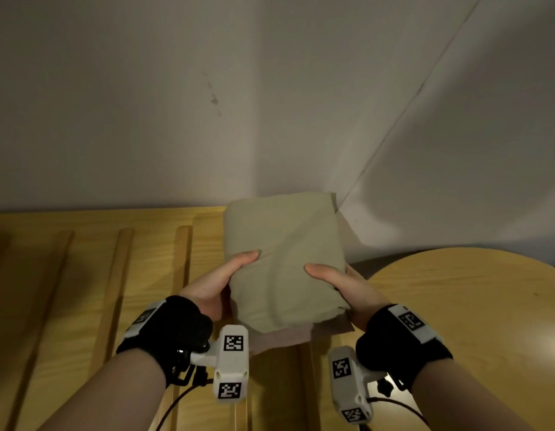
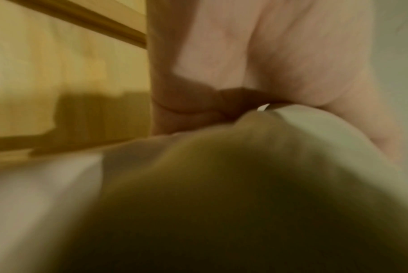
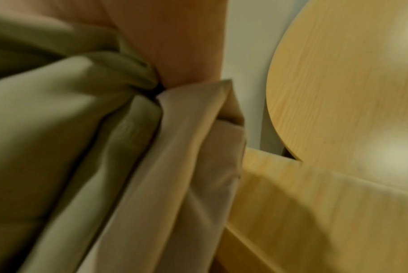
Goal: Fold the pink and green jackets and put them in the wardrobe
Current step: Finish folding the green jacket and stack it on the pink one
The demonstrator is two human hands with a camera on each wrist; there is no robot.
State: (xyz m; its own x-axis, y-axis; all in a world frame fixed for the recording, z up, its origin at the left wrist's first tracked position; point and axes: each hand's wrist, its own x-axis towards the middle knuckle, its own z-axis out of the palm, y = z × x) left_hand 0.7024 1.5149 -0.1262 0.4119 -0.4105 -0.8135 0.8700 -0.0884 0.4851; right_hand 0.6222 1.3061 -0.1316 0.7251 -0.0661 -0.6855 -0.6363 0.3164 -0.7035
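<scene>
A folded green jacket [image 1: 282, 259] lies on top of a folded pink jacket [image 1: 288, 335], whose edge shows beneath it at the near side. I hold the stack in the air over a slatted wooden surface [image 1: 83, 275]. My left hand [image 1: 218, 281] grips the stack's left side, thumb on top. My right hand [image 1: 338, 284] grips its right side, thumb on top as well. In the right wrist view the green jacket [image 3: 46, 129] and the pink jacket [image 3: 175, 166] fold together below my palm. The left wrist view is blurred, with green cloth [image 2: 221, 184] close to the lens.
A pale wall [image 1: 238, 104] rises right behind the stack, with a corner seam running up to the right. A round wooden tabletop [image 1: 472, 306] stands at the right, close to my right wrist. Raised wooden slats [image 1: 120, 290] run across the surface at the left.
</scene>
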